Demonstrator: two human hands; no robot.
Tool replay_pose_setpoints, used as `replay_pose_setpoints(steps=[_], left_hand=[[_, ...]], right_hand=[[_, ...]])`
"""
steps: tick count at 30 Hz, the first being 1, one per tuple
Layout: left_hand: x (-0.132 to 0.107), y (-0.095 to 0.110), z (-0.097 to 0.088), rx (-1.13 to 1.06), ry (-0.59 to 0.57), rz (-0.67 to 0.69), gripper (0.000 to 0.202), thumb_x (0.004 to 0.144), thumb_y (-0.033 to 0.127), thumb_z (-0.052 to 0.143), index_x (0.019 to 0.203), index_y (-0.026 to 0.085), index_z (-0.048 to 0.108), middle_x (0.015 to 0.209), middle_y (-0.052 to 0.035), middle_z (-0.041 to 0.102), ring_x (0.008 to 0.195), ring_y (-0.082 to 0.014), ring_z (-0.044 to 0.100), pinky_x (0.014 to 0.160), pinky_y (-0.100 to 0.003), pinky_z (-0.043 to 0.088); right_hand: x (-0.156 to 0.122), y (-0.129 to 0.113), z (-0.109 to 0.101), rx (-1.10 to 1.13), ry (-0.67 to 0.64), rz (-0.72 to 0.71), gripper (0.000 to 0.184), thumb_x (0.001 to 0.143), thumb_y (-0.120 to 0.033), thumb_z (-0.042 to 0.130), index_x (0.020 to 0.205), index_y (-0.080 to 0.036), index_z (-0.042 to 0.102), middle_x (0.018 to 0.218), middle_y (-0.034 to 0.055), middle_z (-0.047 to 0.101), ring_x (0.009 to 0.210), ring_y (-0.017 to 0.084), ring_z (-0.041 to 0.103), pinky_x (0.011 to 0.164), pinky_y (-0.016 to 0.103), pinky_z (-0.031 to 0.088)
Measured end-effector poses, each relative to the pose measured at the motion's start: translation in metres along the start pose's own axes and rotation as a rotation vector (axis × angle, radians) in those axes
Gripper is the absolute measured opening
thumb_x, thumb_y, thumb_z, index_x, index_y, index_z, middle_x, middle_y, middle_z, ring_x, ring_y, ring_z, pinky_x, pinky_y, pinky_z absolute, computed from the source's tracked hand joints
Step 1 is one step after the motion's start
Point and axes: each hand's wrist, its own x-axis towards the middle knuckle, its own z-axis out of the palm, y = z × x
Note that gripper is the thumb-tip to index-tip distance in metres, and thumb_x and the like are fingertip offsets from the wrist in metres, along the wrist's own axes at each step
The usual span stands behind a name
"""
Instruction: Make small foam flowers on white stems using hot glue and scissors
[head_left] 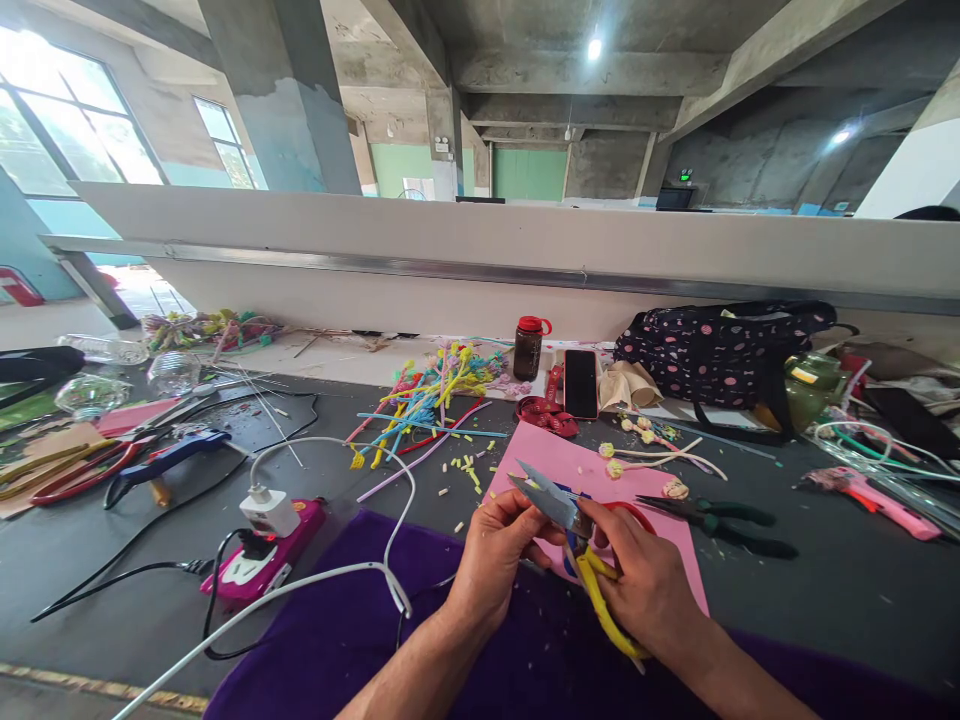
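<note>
Scissors (553, 497), broad flat metal blades, smooth yellow handle, within curled right grip (651, 578); left grip (491, 548) bent beside blades, hold unclear.

Scissor blades (546, 495) look smooth metal, the pink sheet (551, 452) matt.

I can make out one pair of scissors (556, 499), its broad grey metal blades aimed away and to the left, seemingly a little apart at the tips. The handles are mismatched: one yellow, slanting down toward the lower right, the other red (I catch only a curve of it beyond the fingers). The right hand (646, 572) holds the scissors by the handles, above a pink sheet (555, 455). The left hand (496, 545) has its fingertips right by the blades.
</note>
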Motion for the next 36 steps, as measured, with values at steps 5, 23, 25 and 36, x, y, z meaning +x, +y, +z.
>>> replay_pose_setpoints(steps=[5, 23, 25, 36], left_hand=[[0.000, 0.001, 0.000, -0.005, 0.010, -0.003, 0.023, 0.069, 0.034, 0.069, 0.071, 0.012, 0.063, 0.061, -0.0031, 0.064, 0.055, -0.0125, 0.058, 0.044, -0.019, 0.043], [0.000, 0.002, -0.002, -0.034, -0.024, -0.050, 0.022, 0.076, 0.034, 0.063, 0.075, 0.012, 0.063, 0.062, -0.0029, 0.063, 0.052, -0.0086, 0.055, 0.043, -0.015, 0.041], [-0.001, 0.002, -0.002, -0.034, -0.030, -0.050, 0.021, 0.077, 0.033, 0.063, 0.075, 0.012, 0.063, 0.062, -0.0024, 0.063, 0.051, -0.0079, 0.054, 0.043, -0.015, 0.041], [0.001, -0.002, -0.005, -0.018, -0.029, -0.011, 0.019, 0.073, 0.030, 0.065, 0.068, 0.012, 0.060, 0.059, -0.0019, 0.061, 0.052, -0.0104, 0.055, 0.040, -0.017, 0.041]], right_hand=[[0.000, 0.000, 0.000, -0.011, 0.019, -0.016, 0.045, 0.081, -0.019, 0.052, 0.126, -0.017, 0.043, 0.085, 0.0070, 0.061, 0.069, 0.018, 0.061, 0.062, 0.030, 0.051], [0.005, -0.006, -0.011, 0.324, -0.073, 0.269, 0.045, 0.079, -0.027, 0.057, 0.122, -0.022, 0.044, 0.083, 0.0010, 0.059, 0.069, 0.015, 0.060, 0.062, 0.025, 0.049], [0.006, -0.007, -0.013, 0.317, -0.091, 0.257, 0.046, 0.079, -0.027, 0.057, 0.123, -0.021, 0.043, 0.084, 0.0016, 0.059, 0.068, 0.015, 0.058, 0.060, 0.025, 0.049], [0.000, -0.001, -0.004, 0.070, -0.038, 0.070, 0.055, 0.074, -0.012, 0.053, 0.127, -0.020, 0.041, 0.091, 0.0067, 0.055, 0.078, 0.021, 0.056, 0.067, 0.033, 0.049]])
